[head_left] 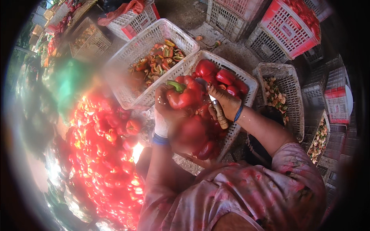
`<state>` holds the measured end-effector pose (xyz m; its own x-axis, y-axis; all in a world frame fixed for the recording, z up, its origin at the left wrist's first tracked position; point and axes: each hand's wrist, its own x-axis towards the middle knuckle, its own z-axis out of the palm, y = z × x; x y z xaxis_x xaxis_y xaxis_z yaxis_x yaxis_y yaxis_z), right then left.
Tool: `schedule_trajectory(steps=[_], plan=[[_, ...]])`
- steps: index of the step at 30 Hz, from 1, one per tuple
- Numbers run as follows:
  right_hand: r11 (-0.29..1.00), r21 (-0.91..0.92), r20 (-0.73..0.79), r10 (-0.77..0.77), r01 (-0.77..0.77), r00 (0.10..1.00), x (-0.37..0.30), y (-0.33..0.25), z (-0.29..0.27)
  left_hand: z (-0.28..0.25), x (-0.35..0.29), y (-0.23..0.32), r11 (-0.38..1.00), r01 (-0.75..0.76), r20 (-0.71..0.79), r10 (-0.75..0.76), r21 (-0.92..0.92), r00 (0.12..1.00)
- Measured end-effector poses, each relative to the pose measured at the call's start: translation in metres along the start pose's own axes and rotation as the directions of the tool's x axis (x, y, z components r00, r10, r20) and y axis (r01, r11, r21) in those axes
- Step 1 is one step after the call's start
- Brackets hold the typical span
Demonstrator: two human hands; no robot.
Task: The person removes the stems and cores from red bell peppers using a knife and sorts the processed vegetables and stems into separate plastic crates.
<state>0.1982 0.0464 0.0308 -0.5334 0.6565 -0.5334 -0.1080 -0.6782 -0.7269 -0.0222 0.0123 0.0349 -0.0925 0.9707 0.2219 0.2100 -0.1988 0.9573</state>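
My left hand is wrapped round a large red bell pepper with a green stem, over a white plastic crate. In my right hand, just to the right of that pepper, is a small knife with a wooden handle. Its blade points up toward the far side and is partly hidden by my fingers. Below my hands the crate holds more red bell peppers. A blurred smear covers some of the nearer ones.
Beyond, to the left, a white crate holds cut pepper pieces. A big heap of red peppers lies at my left. At my right stand a crate with pale scraps and several stacked crates.
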Motion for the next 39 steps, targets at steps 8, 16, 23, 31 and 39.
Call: schedule_trajectory(steps=[8,16,23,31,39], plan=[[0.993,0.072,-0.046,-0.089,0.092,0.995,0.004,-0.006,0.007,0.053,-0.003,-0.034,0.684,0.42,0.123,-0.439,-0.596,0.89],[0.982,-0.186,-0.005,-0.025,0.024,1.0,-0.005,-0.035,0.011,0.055,-0.015,-0.05,0.48,0.579,0.337,-0.501,-0.659,0.797],[0.721,-0.422,0.44,-0.368,0.55,0.819,0.033,0.027,-0.056,0.031,-0.026,-0.044,0.386,0.67,0.516,-0.434,-0.634,0.738],[0.956,0.292,0.19,-0.095,0.036,0.977,0.0,0.03,-0.05,0.014,-0.028,-0.026,0.329,0.575,0.532,-0.219,-0.749,0.818],[0.026,-0.944,0.265,-0.528,0.328,0.807,-0.042,0.009,0.005,0.03,-0.032,-0.013,0.133,0.595,0.54,-0.3,-0.793,0.787]])
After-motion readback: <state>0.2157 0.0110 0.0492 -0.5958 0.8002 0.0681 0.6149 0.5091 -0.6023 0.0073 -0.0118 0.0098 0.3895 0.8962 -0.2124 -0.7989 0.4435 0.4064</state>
